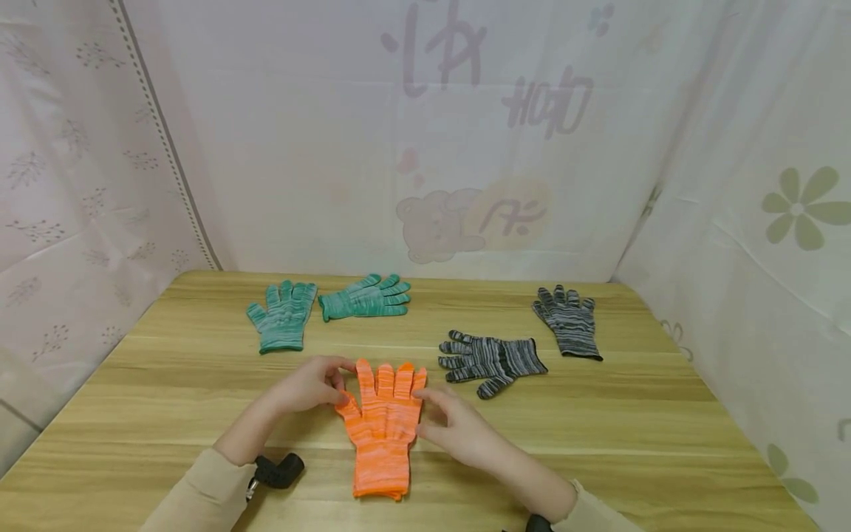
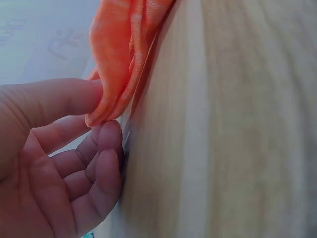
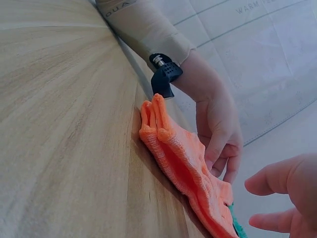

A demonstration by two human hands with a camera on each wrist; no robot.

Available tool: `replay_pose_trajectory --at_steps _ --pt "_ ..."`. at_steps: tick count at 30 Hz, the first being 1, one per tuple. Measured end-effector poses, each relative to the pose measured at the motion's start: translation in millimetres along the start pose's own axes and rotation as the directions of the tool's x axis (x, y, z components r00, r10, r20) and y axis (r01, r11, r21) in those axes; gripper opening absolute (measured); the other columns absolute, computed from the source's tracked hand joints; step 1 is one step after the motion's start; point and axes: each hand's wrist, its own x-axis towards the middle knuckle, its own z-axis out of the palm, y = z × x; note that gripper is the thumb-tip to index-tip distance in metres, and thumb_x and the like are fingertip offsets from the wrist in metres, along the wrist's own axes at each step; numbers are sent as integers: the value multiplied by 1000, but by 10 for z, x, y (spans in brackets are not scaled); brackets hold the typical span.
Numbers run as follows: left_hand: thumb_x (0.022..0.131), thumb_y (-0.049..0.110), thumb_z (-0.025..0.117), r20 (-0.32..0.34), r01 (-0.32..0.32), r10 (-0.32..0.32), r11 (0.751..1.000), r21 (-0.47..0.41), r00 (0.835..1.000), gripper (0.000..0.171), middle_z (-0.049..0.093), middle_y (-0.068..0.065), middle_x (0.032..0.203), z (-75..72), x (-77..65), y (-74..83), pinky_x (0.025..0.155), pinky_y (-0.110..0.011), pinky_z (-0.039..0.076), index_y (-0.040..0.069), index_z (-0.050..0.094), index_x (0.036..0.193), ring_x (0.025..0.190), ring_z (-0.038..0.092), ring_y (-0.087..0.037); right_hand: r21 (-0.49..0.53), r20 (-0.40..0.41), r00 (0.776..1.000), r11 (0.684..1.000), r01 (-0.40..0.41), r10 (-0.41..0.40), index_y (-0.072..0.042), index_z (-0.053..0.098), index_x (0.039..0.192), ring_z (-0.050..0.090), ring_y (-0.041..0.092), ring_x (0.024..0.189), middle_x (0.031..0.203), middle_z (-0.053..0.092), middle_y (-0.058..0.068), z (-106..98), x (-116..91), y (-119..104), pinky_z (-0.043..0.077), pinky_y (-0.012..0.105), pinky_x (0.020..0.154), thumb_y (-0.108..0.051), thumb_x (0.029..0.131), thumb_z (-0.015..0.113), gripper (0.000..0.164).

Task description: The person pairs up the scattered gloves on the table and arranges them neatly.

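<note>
An orange knit glove (image 1: 382,425) lies on the wooden table, fingers pointing away from me; its cuff shows more than one layer in the right wrist view. At its left side, my left hand (image 1: 309,386) pinches the glove's thumb, its thumb pressed against the orange fabric (image 2: 116,54) in the left wrist view. The other fingers there are bent beside the tabletop. My right hand (image 1: 459,428) is at the glove's right edge, with thumb and forefinger spread apart. In the right wrist view, its fingers (image 3: 272,181) stand loose, with no fabric between them.
Two green gloves (image 1: 282,318) (image 1: 368,297) lie at the back left of the table (image 1: 199,384). Two black-and-grey gloves (image 1: 495,360) (image 1: 569,323) lie to the right. Printed curtains (image 1: 299,148) hang behind and beside the table. A black wrist device (image 1: 281,471) is by the left sleeve.
</note>
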Motion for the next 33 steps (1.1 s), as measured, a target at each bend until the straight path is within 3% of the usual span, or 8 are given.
replay_pose_trajectory --at_steps 4,8,13,19,26,33 --pt "84 5 71 21 14 -12 996 -90 1000 50 59 -9 77 -40 -19 -9 55 -27 42 -7 52 129 62 49 -17 -95 14 999 995 41 -40 -5 47 139 36 39 130 148 30 19 6 -20 1 34 57 101 -20 91 65 54" --pt "85 6 70 56 47 -37 981 -186 998 54 63 -12 86 -76 -36 -9 63 -30 48 -8 48 133 71 57 -20 -220 66 994 971 95 -82 -11 48 140 26 37 137 151 29 14 21 -67 -50 27 60 104 -24 91 65 54" --pt "86 5 68 99 72 -47 962 -263 994 57 66 -16 102 -108 -39 -28 76 -36 53 -9 44 136 86 65 -25 -298 157 978 938 178 -135 -17 49 141 29 32 137 150 35 9 47 -117 -105 28 57 105 -27 90 67 55" --pt "87 4 66 141 89 -43 938 -335 989 58 65 -19 110 -134 -27 -99 80 -36 53 -9 41 138 94 65 -27 -366 263 936 873 322 -234 -17 49 141 32 26 137 149 38 4 84 -135 -131 30 52 106 -30 88 69 58" --pt "88 4 68 180 115 -48 914 -388 983 60 67 -17 105 -166 -12 -180 81 -35 53 -6 41 140 91 66 -26 -398 391 867 793 461 -308 -21 47 143 31 24 137 149 37 0 135 -144 -95 31 46 107 -29 83 75 67" --pt "87 0 67 170 120 -54 904 -410 984 57 68 -16 98 -154 0 -204 78 -35 54 -8 41 138 86 66 -23 -439 420 847 744 504 -326 -26 50 141 32 25 137 149 38 -4 176 -156 -85 30 50 107 -27 83 76 62"
